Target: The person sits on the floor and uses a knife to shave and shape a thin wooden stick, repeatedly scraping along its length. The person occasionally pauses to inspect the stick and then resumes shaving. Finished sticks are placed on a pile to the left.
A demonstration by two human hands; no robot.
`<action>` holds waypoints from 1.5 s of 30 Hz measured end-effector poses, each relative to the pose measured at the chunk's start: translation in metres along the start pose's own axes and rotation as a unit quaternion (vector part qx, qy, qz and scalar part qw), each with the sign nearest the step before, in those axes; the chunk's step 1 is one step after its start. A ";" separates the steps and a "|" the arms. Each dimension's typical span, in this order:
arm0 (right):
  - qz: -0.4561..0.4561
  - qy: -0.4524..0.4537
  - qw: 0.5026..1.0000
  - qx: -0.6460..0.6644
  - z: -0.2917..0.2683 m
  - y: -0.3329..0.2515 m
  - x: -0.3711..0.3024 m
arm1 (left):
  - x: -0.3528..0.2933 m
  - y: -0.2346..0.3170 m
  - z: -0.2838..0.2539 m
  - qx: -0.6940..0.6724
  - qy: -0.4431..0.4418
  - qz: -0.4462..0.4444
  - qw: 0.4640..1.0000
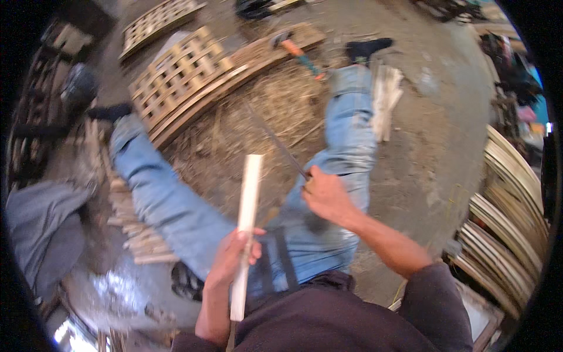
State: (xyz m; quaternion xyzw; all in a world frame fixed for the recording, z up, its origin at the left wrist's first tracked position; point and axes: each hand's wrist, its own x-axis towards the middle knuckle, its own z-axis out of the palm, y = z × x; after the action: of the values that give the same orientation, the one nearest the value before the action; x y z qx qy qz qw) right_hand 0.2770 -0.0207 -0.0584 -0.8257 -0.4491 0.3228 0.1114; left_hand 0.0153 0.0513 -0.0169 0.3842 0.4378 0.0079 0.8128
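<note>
My left hand [233, 253] is wrapped round a pale, flat wooden strip [249, 190], which stands nearly upright in front of my body. In my right hand [326, 193] is a long, narrow, dark knife [275, 138]. Its blade points away to the far left, and its handle is hidden in my fist. Blade and strip are apart. Between my outstretched legs in blue jeans lies a heap of shavings [267, 102]. Past it, a hammer [298, 54] with an orange and teal handle rests on a long wooden board [252, 58].
A woven slat panel [179, 76] leans by the board, with another lattice panel [158, 23] behind. Strips lie in piles beside my left leg [138, 226] and right leg [384, 100]. Bent strip bundles [498, 229] stand at right; grey cloth [47, 234] lies at left.
</note>
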 end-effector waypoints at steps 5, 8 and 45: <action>0.129 -0.067 0.891 0.429 0.013 -0.050 -0.052 | 0.058 0.020 0.040 -0.096 0.154 0.186 0.966; 0.093 0.017 0.883 0.460 0.020 -0.063 -0.061 | 0.100 0.028 0.056 -0.093 0.114 0.210 0.967; -0.307 -0.497 0.777 -0.236 -0.017 -0.362 -0.066 | 0.223 0.117 -0.030 0.635 0.406 0.281 0.595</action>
State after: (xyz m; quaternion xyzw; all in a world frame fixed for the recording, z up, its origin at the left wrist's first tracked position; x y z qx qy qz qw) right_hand 0.0197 0.1347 0.1543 -0.3690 -0.7340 0.5208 -0.2319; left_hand 0.1692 0.2299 -0.1098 0.8642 0.4872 0.1109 0.0595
